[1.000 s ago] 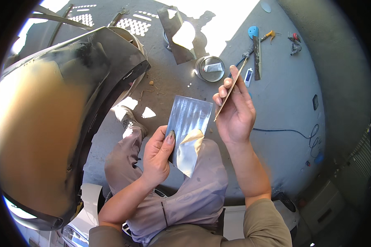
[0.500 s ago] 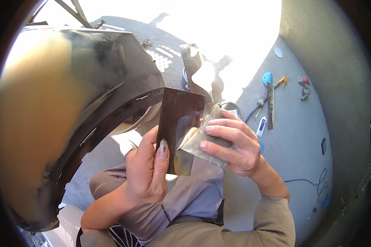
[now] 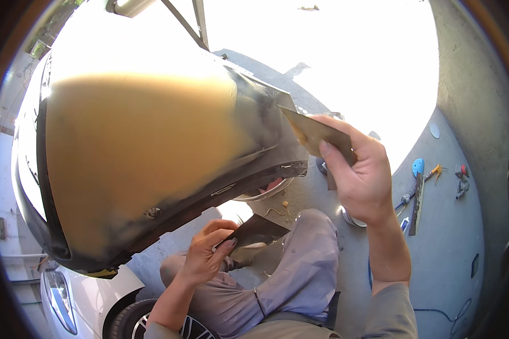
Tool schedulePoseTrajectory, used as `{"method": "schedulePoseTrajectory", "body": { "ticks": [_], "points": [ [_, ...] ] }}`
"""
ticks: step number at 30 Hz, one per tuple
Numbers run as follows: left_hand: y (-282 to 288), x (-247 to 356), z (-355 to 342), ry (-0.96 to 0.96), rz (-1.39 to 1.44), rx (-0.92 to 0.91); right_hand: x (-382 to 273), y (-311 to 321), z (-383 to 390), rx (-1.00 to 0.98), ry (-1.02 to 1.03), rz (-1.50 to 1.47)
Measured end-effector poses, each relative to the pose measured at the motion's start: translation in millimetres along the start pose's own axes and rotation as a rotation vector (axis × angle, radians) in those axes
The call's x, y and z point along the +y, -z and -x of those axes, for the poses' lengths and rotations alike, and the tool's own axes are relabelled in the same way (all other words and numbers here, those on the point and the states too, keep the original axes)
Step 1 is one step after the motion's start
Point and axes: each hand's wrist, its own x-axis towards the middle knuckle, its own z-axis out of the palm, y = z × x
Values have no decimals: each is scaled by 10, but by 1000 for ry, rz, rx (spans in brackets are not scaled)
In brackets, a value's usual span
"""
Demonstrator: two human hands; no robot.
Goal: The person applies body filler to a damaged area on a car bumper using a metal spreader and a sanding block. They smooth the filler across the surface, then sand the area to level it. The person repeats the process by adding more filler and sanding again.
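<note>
In my raised right hand (image 3: 367, 172) is a thin, stiff putty spreader (image 3: 325, 134), pinched between thumb and fingers, with yellowish smears on its face. Its far corner is close to the right end of a large curved car body panel (image 3: 147, 147); I cannot tell whether it touches. A broad tan area, blending into grey and black, covers the panel's outer face. Lower down, my left hand (image 3: 206, 251) grips a dark flat plate (image 3: 260, 230) by its left end, above my lap and below the panel's wheel-arch edge.
On the grey floor at right lie a blue-headed tool (image 3: 418, 167), an orange-handled air gun (image 3: 436, 170), a long flat strip (image 3: 417, 206), a white tube (image 3: 405, 225) and a thin cable (image 3: 464, 311). A white car (image 3: 93, 294) stands at lower left. Metal legs (image 3: 186, 25) rise behind the panel.
The spreader and plate, together before, are now apart. My right hand has risen toward the panel with the spreader; my left hand has lowered the plate. The view has swung left.
</note>
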Motion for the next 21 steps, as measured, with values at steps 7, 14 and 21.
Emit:
{"method": "schedulePoseTrajectory", "body": {
  "ticks": [7,14,21],
  "points": [
    [299,-243,94,-102,-10,150,-253,-591,-911,40,235,352],
    [352,-394,230,-279,186,128,-143,-830,-913,140,321,463],
    [475,-383,287,-221,165,43,26,-1140,-284,195,511,431]
  ]
}}
